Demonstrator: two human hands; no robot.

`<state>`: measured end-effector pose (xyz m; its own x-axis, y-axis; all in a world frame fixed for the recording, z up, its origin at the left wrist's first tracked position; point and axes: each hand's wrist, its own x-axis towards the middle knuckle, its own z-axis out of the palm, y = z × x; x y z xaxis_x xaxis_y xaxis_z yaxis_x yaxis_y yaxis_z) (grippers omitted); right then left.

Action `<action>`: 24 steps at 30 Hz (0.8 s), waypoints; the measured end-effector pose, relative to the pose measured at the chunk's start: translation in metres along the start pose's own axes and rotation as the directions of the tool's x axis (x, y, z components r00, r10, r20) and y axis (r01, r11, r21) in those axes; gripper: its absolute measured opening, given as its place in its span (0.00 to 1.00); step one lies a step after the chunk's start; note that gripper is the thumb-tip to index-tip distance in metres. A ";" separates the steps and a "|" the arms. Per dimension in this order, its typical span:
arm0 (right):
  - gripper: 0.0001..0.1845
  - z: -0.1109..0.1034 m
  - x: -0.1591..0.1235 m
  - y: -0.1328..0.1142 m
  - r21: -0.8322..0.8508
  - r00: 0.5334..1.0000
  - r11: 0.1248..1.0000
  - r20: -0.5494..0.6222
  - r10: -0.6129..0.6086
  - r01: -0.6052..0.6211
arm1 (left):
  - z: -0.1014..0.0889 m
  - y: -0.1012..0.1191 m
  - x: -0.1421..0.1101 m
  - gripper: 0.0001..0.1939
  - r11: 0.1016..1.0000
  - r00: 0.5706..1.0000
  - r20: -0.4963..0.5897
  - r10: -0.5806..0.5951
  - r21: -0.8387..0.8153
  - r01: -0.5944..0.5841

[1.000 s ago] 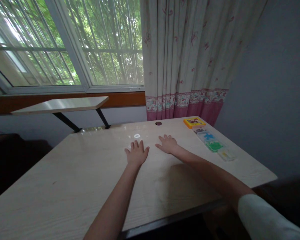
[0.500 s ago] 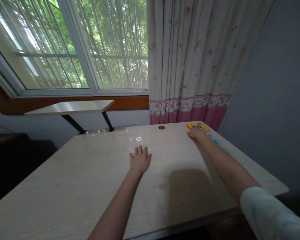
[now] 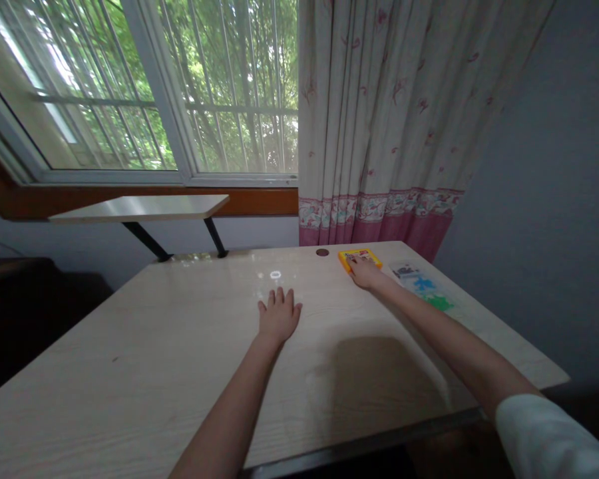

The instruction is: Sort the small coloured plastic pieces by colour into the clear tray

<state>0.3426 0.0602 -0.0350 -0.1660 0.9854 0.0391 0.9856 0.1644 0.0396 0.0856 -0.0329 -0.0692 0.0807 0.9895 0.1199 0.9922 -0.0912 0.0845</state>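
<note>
The person's right hand [image 3: 363, 273] lies on a flat yellow box [image 3: 362, 253] with a printed top, the fingers reaching over that top and the palm at the near edge; whether they grip it or only press on it cannot be told. The yellow box rests near the far edge of a pale wood-grain desk [image 3: 180, 346], just right of a round dark cable hole [image 3: 322, 253]. The left hand [image 3: 279, 319] is open and holds nothing, palm down over the desk with its fingers spread, near a small bright reflection [image 3: 275, 275]. To the right of the yellow box, a row of clear packets runs along the desk's right side: one with dark grey pieces [image 3: 404, 269] farthest away, then one with blue pieces [image 3: 423, 283], then one with green pieces [image 3: 438, 303], beside the right forearm. At the far left, a raised shelf [image 3: 144, 207] stands on slanted black supports. Behind the desk are a barred window [image 3: 180, 100] with green foliage outside and a cream curtain [image 3: 379, 120] with a pink hem. A pale sleeve [image 3: 544, 426] covers the upper right arm.
</note>
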 end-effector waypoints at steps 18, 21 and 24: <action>0.65 -0.025 0.010 -0.027 0.200 0.863 0.916 0.314 -0.395 0.347 | -0.001 -0.003 0.000 0.37 1.000 0.998 0.054 0.025 0.005 -0.026; 0.67 -0.020 0.020 -0.029 0.210 0.857 0.911 0.316 -0.406 0.354 | 0.000 -0.003 -0.001 0.39 0.999 0.998 0.045 0.036 0.010 -0.036; 0.62 -0.022 0.017 -0.046 0.143 0.900 0.939 0.273 -0.340 0.312 | 0.000 -0.003 -0.001 0.41 0.999 0.999 0.035 0.035 0.000 -0.035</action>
<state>0.2936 0.0685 -0.0139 -0.4760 0.8430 -0.2504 0.8786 0.4684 -0.0933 0.0828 -0.0338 -0.0692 0.1183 0.9891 0.0880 0.9888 -0.1254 0.0804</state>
